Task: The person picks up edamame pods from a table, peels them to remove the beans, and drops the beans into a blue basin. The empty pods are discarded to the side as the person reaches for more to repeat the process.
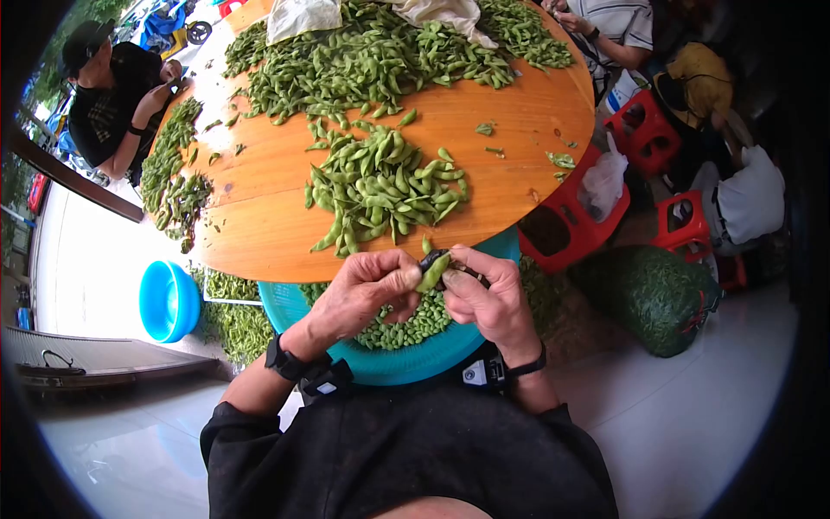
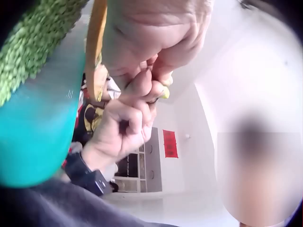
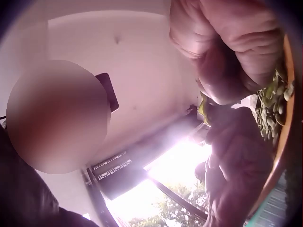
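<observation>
Both hands meet just off the near edge of a round wooden table [image 1: 259, 233], over a teal basin [image 1: 415, 363] of shelled green beans. My left hand [image 1: 411, 278] and right hand [image 1: 456, 275] pinch one green soybean pod [image 1: 432, 271] between thumbs and fingers. In the left wrist view the left hand [image 2: 156, 42] and the curled right hand [image 2: 123, 132] close on a yellow-green tip of the pod [image 2: 164, 93]. The right wrist view has the right hand [image 3: 232, 42] above the left hand [image 3: 236, 161], the pod [image 3: 203, 106] between them. A small heap of pods [image 1: 385, 186] lies just beyond the hands.
A large spread of pods [image 1: 372, 60] covers the far table. One person [image 1: 112, 95] sits at the left, another [image 1: 614, 26] at the far right. Red stools [image 1: 571, 216], a green net sack [image 1: 648, 294] and a blue basin [image 1: 169, 301] stand on the floor.
</observation>
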Tool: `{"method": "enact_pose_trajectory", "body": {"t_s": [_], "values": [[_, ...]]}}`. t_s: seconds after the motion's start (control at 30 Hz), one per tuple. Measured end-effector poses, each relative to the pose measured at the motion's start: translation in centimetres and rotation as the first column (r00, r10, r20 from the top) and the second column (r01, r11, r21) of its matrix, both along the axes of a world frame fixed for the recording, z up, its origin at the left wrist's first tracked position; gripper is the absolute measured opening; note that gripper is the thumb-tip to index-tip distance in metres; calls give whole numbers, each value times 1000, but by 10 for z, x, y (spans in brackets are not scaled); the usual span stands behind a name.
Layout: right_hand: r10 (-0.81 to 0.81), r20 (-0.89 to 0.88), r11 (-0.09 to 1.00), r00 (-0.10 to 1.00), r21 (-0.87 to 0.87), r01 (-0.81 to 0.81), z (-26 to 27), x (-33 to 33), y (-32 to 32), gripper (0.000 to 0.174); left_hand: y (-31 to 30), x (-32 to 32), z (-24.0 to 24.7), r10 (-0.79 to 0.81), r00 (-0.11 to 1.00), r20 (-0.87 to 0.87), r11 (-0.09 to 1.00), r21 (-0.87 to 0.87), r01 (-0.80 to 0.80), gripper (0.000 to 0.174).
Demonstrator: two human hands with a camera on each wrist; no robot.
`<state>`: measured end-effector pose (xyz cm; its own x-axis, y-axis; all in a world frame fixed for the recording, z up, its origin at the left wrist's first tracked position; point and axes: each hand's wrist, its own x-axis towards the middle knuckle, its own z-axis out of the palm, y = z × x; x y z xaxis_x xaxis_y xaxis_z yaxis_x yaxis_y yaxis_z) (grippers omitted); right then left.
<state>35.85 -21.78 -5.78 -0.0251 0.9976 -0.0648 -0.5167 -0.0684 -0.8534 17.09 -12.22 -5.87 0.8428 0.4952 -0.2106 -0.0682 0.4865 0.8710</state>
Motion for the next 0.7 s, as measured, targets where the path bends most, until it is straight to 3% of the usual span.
{"method": "enact_pose_trajectory", "body": {"t_s": [0.03,0.07,0.1,0.17,0.23,0.37,0.4,0.47,0.5,0.53,0.57,0.6,0.63,0.67,0.7], "values": [[-113,262,994,958,31,109,3,-4,0,17,-2,3,4,0,1000,0,1000,0,0,23],[-229,511,971,829,181,157,4,-5,1,16,-5,8,7,172,983,-64,929,341,-140,27],[-229,510,971,829,182,157,4,-7,3,16,-7,11,11,350,935,-63,728,646,-229,33],[-429,717,884,550,459,91,4,-10,4,16,-7,11,19,333,935,-126,700,697,-156,35],[-392,755,910,526,401,102,9,-14,3,17,-7,14,20,362,899,-247,568,823,-3,31],[-442,751,881,491,466,81,4,-10,4,18,-6,11,31,320,876,-361,513,843,160,20],[-443,744,880,499,469,82,2,-9,4,18,-5,9,27,321,876,-361,515,842,159,20],[-420,744,893,520,439,94,-3,-10,5,18,-3,6,15,300,940,-163,432,901,18,11],[-399,742,906,539,410,106,-4,-10,6,18,-3,6,16,301,939,-163,432,902,18,11],[-398,742,906,540,410,104,-4,-12,6,18,-3,7,17,286,939,-193,562,827,-1,15],[-456,759,884,465,447,139,-3,-17,6,19,-4,8,18,265,938,-221,679,734,-19,20],[-510,769,858,385,485,169,-3,-22,7,19,-5,10,16,267,938,-221,679,734,-21,20],[-510,769,858,385,485,168,-3,-26,7,19,-7,13,12,259,947,-191,821,561,-111,23],[-566,763,824,311,529,203,-4,-31,8,19,-10,17,9,257,953,-158,916,354,-189,27],[-617,752,786,234,572,234,-5,-34,8,18,-13,20,6,258,953,-156,916,355,-190,27]]}}
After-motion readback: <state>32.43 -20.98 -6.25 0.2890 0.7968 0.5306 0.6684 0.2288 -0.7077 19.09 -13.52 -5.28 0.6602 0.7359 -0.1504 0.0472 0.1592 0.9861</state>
